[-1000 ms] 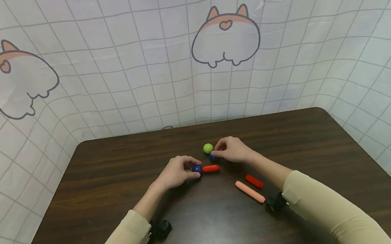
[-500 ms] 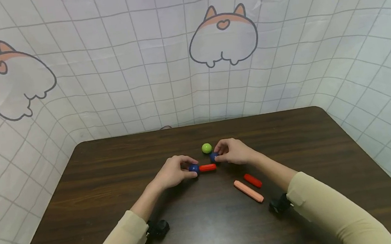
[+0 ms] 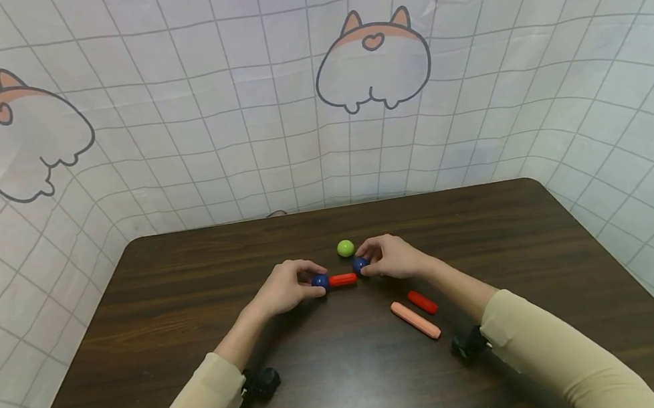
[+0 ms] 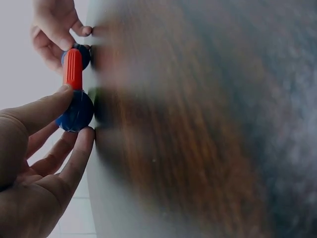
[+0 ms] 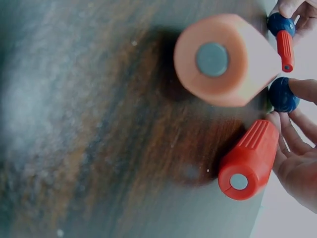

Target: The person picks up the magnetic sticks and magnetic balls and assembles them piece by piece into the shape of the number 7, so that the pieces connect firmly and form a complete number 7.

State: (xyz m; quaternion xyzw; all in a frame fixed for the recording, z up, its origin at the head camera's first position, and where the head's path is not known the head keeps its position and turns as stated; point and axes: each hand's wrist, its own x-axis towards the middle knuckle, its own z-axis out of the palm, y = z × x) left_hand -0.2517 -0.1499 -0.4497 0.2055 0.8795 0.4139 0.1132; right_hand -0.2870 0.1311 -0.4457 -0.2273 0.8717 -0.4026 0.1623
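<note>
The left hand (image 3: 285, 288) pinches a blue ball (image 3: 320, 282) between thumb and fingertips, and the right hand (image 3: 392, 257) pinches a second blue ball (image 3: 360, 265) the same way. A short red rod (image 3: 343, 279) touches the left ball, its long axis running almost straight across the table (image 3: 348, 390) from left to right. Its free end (a small grey disc shows there in the right wrist view) points toward the right hand's side, the second ball sitting near that end and slightly farther from the person.

Compared with a second ago, the left ball and its rod have shifted leftward and the right ball a little rightward, so the rod's end no longer reaches past the right ball.

Just beyond the balls lies a green ball (image 3: 345, 248). Nearer the person, beside the right forearm, a loose red rod (image 3: 422, 302) and a longer peach rod (image 3: 416, 320) lie roughly parallel, both slanting from far left to near right. The table's far edge lies beyond the green ball, before a grid-patterned cloth (image 3: 233, 120); broad stretches of wood extend to either side and between the forearms.
</note>
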